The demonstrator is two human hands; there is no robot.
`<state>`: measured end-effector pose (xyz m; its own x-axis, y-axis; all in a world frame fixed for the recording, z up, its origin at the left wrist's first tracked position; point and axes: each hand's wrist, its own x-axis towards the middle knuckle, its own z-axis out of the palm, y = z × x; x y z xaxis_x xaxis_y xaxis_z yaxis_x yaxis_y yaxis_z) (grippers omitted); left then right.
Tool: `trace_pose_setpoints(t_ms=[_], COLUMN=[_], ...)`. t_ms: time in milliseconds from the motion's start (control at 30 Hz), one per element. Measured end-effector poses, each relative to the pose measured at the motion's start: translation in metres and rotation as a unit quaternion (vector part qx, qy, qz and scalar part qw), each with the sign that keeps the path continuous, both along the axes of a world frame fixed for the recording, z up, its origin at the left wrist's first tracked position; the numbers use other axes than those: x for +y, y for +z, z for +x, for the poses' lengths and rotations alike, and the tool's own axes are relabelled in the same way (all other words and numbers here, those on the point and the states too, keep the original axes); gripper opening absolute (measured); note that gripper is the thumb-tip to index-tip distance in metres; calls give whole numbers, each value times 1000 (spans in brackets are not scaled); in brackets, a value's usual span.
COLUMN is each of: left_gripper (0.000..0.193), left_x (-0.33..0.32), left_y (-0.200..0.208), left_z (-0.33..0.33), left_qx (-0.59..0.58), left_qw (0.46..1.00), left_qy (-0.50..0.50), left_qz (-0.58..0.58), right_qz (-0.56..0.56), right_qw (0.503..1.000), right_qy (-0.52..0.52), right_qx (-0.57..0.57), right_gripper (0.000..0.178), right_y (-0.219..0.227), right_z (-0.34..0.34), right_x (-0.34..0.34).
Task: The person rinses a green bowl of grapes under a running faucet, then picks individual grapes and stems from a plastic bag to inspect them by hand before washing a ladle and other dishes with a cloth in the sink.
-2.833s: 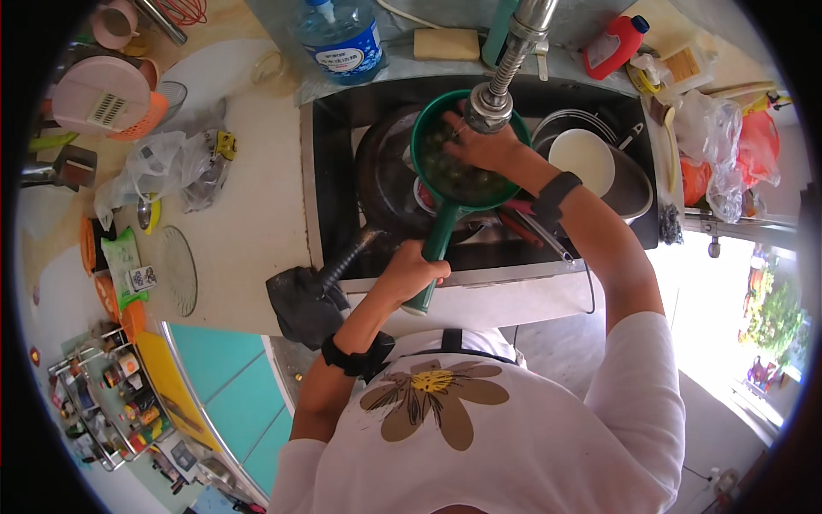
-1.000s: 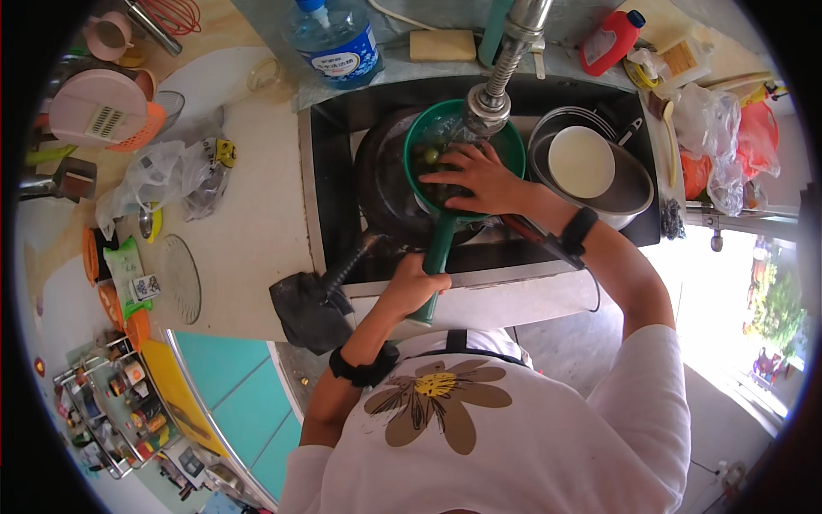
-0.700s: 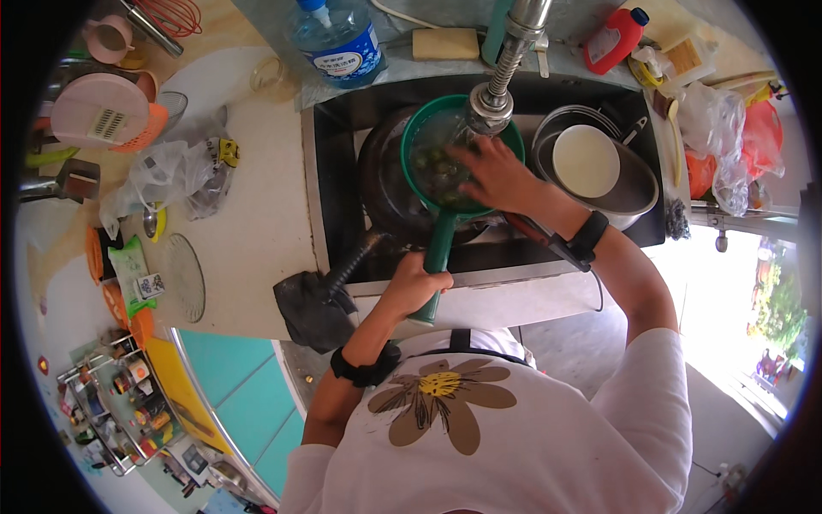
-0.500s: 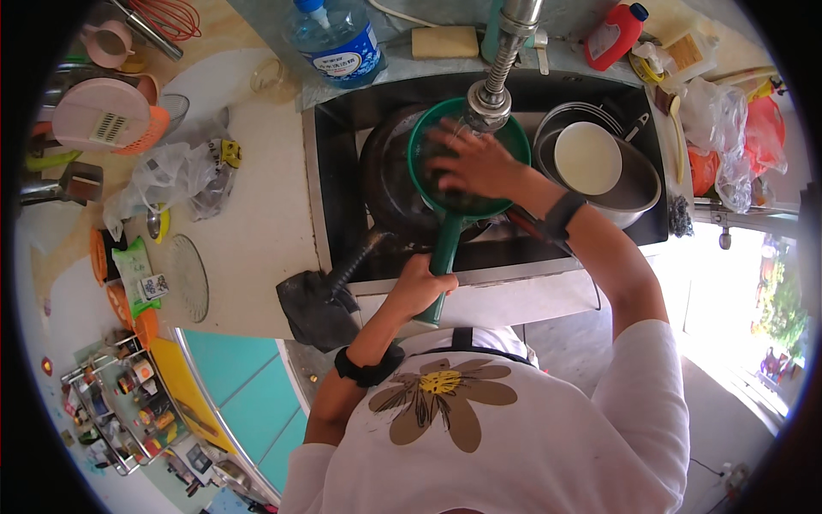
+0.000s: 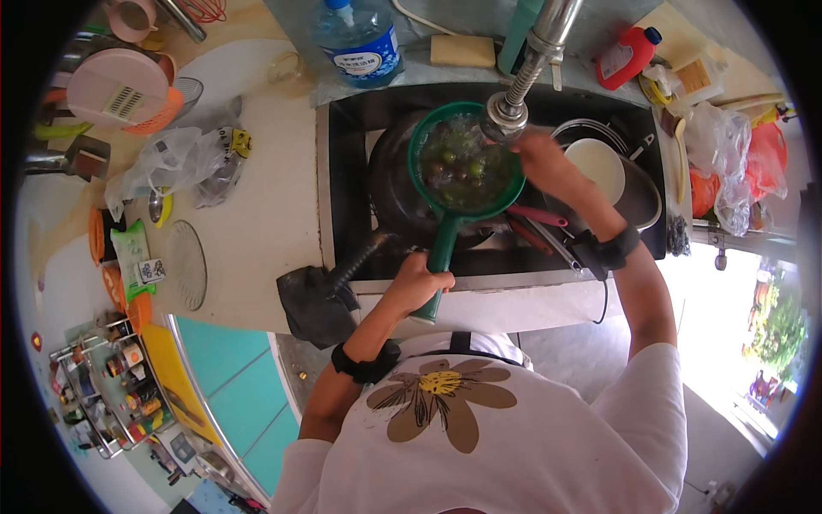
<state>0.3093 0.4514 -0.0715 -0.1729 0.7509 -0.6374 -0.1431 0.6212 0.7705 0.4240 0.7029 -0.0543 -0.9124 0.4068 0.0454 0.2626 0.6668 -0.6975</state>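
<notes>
My left hand (image 5: 417, 285) is wrapped round the handle of a green plastic water scoop (image 5: 444, 244), held over the sink. Water and small round fruits (image 5: 458, 163), some green and some dark, lie in the scoop's bowl. At the bowl's right edge is my right hand (image 5: 548, 167), close beside the faucet head (image 5: 505, 116). Its fingers are blurred and partly hidden, so I cannot make out their grip. Beneath the scoop sits a dark wok (image 5: 390, 180); its handle sticks out over the sink's front edge, with a black cloth (image 5: 317, 308) at its end.
In the right of the sink, a white bowl (image 5: 596, 169) sits by a metal pot (image 5: 644, 195). Behind stand a blue detergent bottle (image 5: 358, 47), a sponge (image 5: 462, 51) and a red bottle (image 5: 627, 58). Plastic bags (image 5: 171, 167) and a glass lid (image 5: 186, 265) lie left.
My right hand has come out of the scoop's bowl and moved right, past its rim. The fruits now show in the water. My left hand keeps its hold on the handle.
</notes>
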Motion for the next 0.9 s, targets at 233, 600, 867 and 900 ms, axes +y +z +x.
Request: trace_pose_setpoints(t_ms=[233, 600, 867, 900], left_gripper=[13, 11, 13, 14], left_x=[0, 6, -13, -13], left_y=[7, 14, 7, 10], left_z=[-6, 4, 9, 7], left_qx=[5, -12, -23, -10], left_qw=[1000, 999, 999, 999], left_qy=[-10, -29, -11, -40], left_qz=[1, 7, 38, 34], right_qz=[-386, -554, -596, -621], right_qw=[822, 719, 681, 670], right_qy=[-405, -388, -322, -234], right_qx=[109, 161, 277, 333], right_gripper=[45, 29, 20, 22], right_y=[-28, -37, -65, -76], right_z=[24, 27, 27, 44], right_x=[81, 117, 142, 159])
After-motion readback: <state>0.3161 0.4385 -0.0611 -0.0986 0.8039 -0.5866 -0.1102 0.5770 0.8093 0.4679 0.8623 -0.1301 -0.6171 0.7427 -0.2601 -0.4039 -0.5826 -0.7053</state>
